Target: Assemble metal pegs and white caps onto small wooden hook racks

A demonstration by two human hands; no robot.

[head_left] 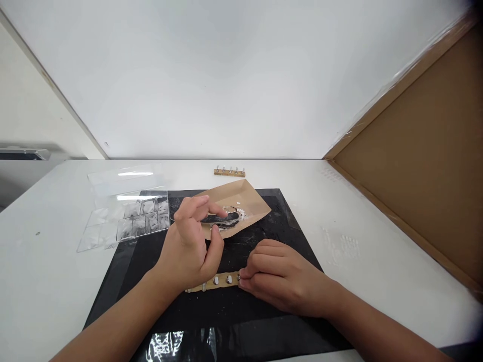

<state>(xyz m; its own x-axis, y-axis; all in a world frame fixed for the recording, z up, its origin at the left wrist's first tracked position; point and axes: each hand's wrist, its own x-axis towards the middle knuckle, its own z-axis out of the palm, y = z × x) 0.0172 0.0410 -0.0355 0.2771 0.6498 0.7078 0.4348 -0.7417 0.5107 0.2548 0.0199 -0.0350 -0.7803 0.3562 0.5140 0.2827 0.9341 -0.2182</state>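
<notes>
A narrow, gold-brown strip (222, 280) with several small metal pegs and white or clear tips lies on a black mat (241, 329). My right hand (287, 276) is closed, its fingertips pinched at the strip's right end by the last visible peg; anything small between them is hidden. Above the strip's left part is my left hand (192, 241), index finger and thumb apart. Behind those fingers, a dark slender tool (231, 216) lies over a folded brown paper tray (252, 201). Small white pieces (241, 213) are scattered inside the tray.
A clear compartment box (141, 221) with translucent pieces stands at left, its transparent lid (124, 178) raised behind. Another pegged strip (229, 172) sits near the back wall. A brown board (418, 151) borders the white table (350, 281) on the right.
</notes>
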